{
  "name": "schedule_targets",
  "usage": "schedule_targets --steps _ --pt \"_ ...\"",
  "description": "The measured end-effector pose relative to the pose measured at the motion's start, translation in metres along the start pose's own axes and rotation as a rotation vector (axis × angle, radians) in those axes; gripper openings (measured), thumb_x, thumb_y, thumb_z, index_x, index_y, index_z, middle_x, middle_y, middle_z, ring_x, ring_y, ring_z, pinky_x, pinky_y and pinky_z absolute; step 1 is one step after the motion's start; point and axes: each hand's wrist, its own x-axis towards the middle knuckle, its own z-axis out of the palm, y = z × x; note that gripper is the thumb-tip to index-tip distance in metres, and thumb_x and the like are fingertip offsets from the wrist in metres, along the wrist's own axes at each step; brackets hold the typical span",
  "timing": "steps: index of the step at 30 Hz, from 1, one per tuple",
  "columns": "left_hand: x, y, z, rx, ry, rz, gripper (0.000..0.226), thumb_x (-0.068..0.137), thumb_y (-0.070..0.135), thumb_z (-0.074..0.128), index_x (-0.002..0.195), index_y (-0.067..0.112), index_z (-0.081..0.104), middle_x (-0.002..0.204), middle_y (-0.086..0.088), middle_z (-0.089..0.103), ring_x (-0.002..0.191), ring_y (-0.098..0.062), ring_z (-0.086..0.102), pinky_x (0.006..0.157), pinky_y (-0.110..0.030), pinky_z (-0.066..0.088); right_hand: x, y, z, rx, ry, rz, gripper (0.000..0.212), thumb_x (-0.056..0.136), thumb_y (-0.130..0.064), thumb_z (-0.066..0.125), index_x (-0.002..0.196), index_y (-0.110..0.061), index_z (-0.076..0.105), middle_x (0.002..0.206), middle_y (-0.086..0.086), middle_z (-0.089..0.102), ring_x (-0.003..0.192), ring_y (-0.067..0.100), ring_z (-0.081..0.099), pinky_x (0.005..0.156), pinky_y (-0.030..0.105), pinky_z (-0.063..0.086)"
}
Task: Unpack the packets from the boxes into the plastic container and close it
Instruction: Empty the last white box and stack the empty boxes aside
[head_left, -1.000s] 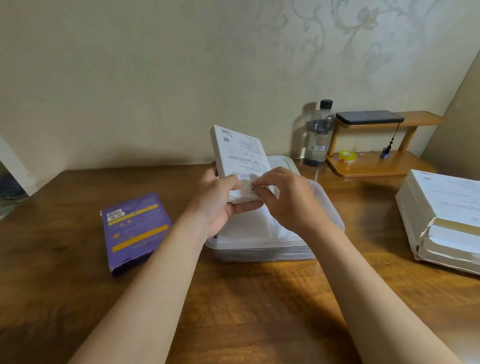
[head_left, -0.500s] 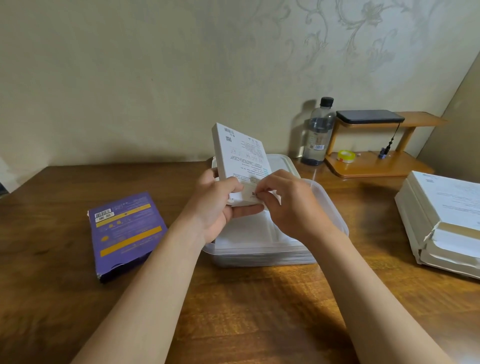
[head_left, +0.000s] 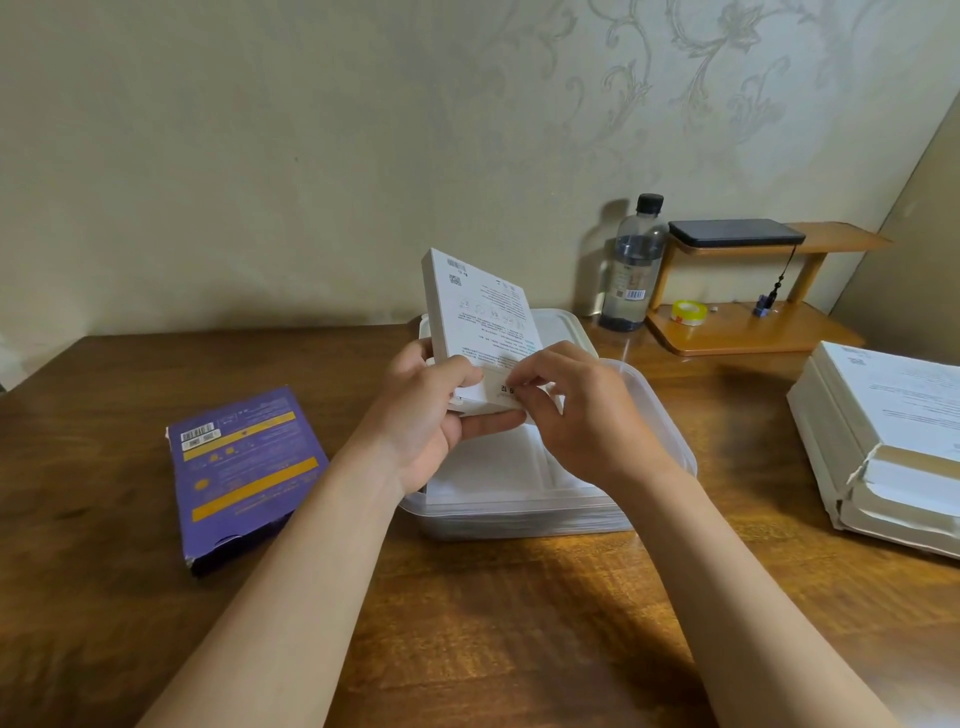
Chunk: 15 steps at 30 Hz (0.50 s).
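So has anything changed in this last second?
Almost nothing. The left hand still grips the white box upright over the container, and the right hand still pinches its lower end. The purple box and the stack on the right lie as before; only the view shifted a little.

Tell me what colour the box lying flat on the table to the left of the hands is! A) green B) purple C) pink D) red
B: the purple box with yellow bands lies flat on the wooden table, while the left hand holds a white box.
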Motion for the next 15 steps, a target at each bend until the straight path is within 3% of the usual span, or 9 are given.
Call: schedule_targets --steps 8,13,15 --pt "0.0012 0.0001 -0.0027 -0.025 -0.026 -0.021 0.044 0.098 -0.008 0.047 0.139 0.007 0.050 0.128 -0.013 0.071 0.106 -0.038 0.072 0.078 -0.052 0.062 -0.0008 0.0008 0.0003 -0.025 0.010 -0.055 0.009 0.091 -0.004 0.065 0.092 -0.011 0.070 0.099 0.001 0.063 0.089 0.018 0.061 0.074 0.035 0.055" --pt "0.0021 0.0003 -0.0040 -0.036 -0.053 -0.024 0.044 0.099 -0.005 0.047 0.141 0.008 0.049 0.128 -0.013 0.071 0.109 -0.036 0.072 0.080 -0.050 0.062 -0.0012 0.0004 -0.0004 -0.024 0.064 -0.070 0.010 0.092 -0.009 0.067 0.101 -0.012 0.071 0.098 -0.001 0.065 0.089 0.015 0.061 0.074 0.024 0.052" --pt "0.0023 -0.0001 -0.0040 -0.028 -0.058 -0.028 0.045 0.099 -0.005 0.047 0.142 0.008 0.049 0.129 -0.013 0.070 0.109 -0.037 0.072 0.080 -0.050 0.062 -0.0013 0.0013 -0.0004 -0.015 0.075 -0.085 0.010 0.091 -0.007 0.068 0.099 -0.011 0.073 0.097 0.001 0.066 0.087 0.015 0.061 0.072 0.026 0.052"
